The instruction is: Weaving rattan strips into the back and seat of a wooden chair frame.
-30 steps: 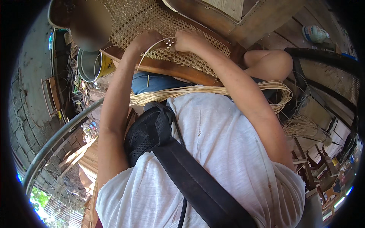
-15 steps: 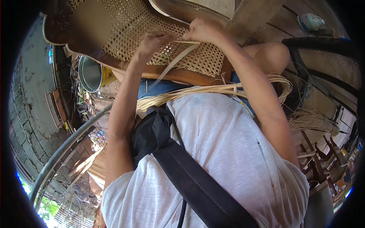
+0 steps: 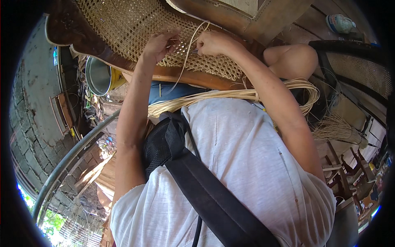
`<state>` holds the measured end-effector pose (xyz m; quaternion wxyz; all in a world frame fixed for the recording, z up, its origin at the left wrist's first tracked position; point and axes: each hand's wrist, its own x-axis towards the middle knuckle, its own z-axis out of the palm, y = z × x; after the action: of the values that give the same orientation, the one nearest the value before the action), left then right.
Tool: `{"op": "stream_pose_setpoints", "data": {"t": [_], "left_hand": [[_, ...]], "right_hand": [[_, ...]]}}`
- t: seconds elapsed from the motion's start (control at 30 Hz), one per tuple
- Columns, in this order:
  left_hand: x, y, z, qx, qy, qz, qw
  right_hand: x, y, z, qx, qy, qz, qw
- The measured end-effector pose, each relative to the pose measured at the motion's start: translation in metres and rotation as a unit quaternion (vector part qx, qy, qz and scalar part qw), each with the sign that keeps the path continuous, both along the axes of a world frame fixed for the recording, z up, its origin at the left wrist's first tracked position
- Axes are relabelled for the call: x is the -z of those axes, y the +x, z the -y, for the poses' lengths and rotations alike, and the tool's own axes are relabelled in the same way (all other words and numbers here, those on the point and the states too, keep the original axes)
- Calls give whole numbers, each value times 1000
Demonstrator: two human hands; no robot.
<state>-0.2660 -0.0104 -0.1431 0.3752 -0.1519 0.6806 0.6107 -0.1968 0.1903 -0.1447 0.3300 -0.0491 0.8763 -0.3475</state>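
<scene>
Head view: left hand (image 3: 158,43) and right hand (image 3: 214,42) pinch cane strand (image 3: 190,41) on woven seat (image 3: 123,24).

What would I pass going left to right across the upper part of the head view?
Brick wall → metal pot → left hand → cane strand → right hand → knee → dark chair back.

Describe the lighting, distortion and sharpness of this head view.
Head view: bright daylight on the white shirt and forearms; heavy fisheye bending, with a black rim at the corners; the curved metal pipe bows; overexposed patch at lower left; left hand and right hand on the woven cane panel are sharp.
</scene>
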Motion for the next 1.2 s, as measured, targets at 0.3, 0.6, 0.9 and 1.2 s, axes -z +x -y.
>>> {"op": "stream_pose_setpoints", "data": {"t": [0.3, 0.6, 0.9, 1.2], "left_hand": [[-10, -1, 10, 325, -272, -244, 872], [2, -13, 25, 366, -288, -187, 865], [0, -8, 12, 463, -249, -284, 802], [-24, 5, -11, 486, -332, -222, 778]], "right_hand": [[14, 5, 3, 52, -4, -91, 995], [-38, -24, 25, -63, 95, 79, 990], [-21, -16, 31, -22, 84, -24, 996], [-12, -9, 23, 34, 103, -20, 994]]}}
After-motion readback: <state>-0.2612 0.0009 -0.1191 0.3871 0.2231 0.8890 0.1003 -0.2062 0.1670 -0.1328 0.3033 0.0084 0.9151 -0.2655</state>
